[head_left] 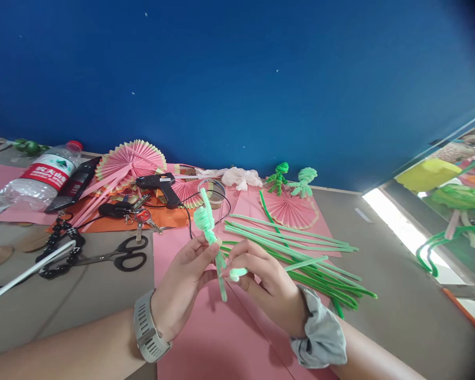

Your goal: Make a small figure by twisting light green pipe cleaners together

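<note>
A pale green pipe cleaner figure (204,219) with a coiled head stands upright between my hands, its loose ends hanging below. My left hand (188,269) pinches it under the coil. My right hand (263,279) is closed on a pale green pipe cleaner end (238,273) that curls out from the fingers. Whether this end belongs to the same figure is hidden by the fingers. Just right of my hands lie several loose pipe cleaners (301,253) in light and darker green. Two finished-looking figures, one dark green (277,179) and one pale green (303,182), stand behind them.
Pink paper sheets (221,338) cover the table's middle. At left lie black-handled scissors (130,253), keys (143,216), a glue gun (160,184) with its cord, a tape roll (212,191), folded pink fans (130,161) and a plastic bottle (43,177). A blue panel (237,89) rises behind.
</note>
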Demonstrator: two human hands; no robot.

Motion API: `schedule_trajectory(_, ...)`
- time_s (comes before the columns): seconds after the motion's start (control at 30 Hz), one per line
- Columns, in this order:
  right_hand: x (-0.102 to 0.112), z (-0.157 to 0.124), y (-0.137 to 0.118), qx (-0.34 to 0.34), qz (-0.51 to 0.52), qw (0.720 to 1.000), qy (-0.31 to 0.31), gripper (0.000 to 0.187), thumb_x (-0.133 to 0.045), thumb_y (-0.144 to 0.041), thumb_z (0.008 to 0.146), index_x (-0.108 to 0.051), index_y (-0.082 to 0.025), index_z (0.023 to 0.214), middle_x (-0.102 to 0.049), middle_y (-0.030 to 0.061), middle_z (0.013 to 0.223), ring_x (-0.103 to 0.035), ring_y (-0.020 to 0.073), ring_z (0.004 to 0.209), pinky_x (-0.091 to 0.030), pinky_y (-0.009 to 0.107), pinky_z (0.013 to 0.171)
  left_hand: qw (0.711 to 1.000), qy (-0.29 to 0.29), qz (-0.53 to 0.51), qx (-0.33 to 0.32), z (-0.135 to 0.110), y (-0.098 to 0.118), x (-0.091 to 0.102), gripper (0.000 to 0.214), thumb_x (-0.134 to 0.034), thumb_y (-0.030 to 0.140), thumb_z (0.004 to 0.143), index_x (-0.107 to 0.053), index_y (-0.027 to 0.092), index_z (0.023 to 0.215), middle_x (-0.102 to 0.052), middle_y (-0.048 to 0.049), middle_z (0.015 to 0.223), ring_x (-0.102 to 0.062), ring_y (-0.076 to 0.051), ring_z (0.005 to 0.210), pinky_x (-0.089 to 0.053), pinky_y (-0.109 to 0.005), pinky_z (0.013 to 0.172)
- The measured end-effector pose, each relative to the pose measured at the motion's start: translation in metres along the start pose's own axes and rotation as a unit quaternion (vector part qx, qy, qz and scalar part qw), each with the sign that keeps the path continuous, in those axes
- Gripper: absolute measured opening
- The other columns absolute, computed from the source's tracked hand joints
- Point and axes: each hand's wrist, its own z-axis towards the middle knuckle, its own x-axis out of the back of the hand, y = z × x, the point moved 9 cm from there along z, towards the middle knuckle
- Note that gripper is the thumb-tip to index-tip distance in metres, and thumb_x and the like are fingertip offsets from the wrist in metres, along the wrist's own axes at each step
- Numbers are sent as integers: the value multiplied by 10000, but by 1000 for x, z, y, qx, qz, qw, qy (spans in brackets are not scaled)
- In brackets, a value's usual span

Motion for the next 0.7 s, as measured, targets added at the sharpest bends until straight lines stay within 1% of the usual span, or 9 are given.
schedule_trajectory(0.03,-1,1,4,-17,7,1000,-5,131,-469,-212,858,-597,-216,829,-504,34,831,-507,148,714,-430,272,644,1000,-7,13,-4,0,0,-1,92,-575,291,789,-587,211,831,-537,27,725,-525,-99,651,-487,-214,628)
schedule_trajectory(0.07,-3,3,7,-34,12,999,-11,149,-472,-248,863,-588,-207,780,-485,22,786,-488,142,687,-418,266,626,999,-13,30,-11,1,2,-3,105,-566,297,795,-586,208,845,-550,22,725,-542,-107,656,-492,-225,637)
schedule_trajectory(0.2,-5,6,18,-104,33,994,-21,278,-436,-319,879,-493,-185,642,-406,-9,664,-408,134,631,-363,262,583,994,-16,99,-48,2,9,-2,120,-564,298,800,-588,204,871,-589,10,760,-582,-121,702,-491,-210,641)
schedule_trajectory(0.3,-3,3,26,-150,106,983,10,244,-448,-343,870,-474,-191,681,-401,-16,659,-377,127,610,-341,261,571,992,-17,111,-50,3,10,0,126,-535,317,818,-582,213,872,-589,5,801,-577,-127,735,-496,-210,628)
schedule_trajectory(0.4,-1,-2,34,-177,207,960,56,167,-510,-355,837,-500,-199,776,-428,-10,711,-361,113,586,-328,251,543,995,-20,86,-42,3,9,0,151,-492,331,843,-576,209,870,-578,-7,827,-564,-141,778,-506,-245,659)
schedule_trajectory(0.5,-4,-5,39,-188,283,938,64,172,-562,-356,803,-489,-206,761,-419,-30,671,-344,95,543,-305,236,507,997,-42,57,-33,2,7,-6,149,-490,309,849,-588,197,863,-591,-16,843,-570,-142,792,-499,-258,695)
schedule_trajectory(0.57,-7,-6,40,-198,282,937,57,182,-570,-355,798,-484,-202,751,-412,-40,639,-360,94,544,-304,231,506,997,-58,46,-27,1,5,-10,134,-496,290,850,-596,204,877,-606,-11,842,-583,-130,757,-495,-250,690)
schedule_trajectory(0.63,-9,-6,40,-214,245,944,48,200,-560,-367,802,-483,-190,747,-413,-41,625,-371,95,552,-304,229,506,996,-62,51,-26,1,5,-11,122,-508,277,845,-602,211,888,-617,-6,848,-589,-122,744,-491,-239,684)
schedule_trajectory(0.7,-8,-7,40,-229,196,952,46,227,-537,-383,813,-477,-180,731,-398,-46,607,-353,91,545,-295,226,500,995,-59,73,-28,1,6,-10,123,-526,276,834,-605,208,901,-622,-10,861,-590,-128,763,-488,-235,687)
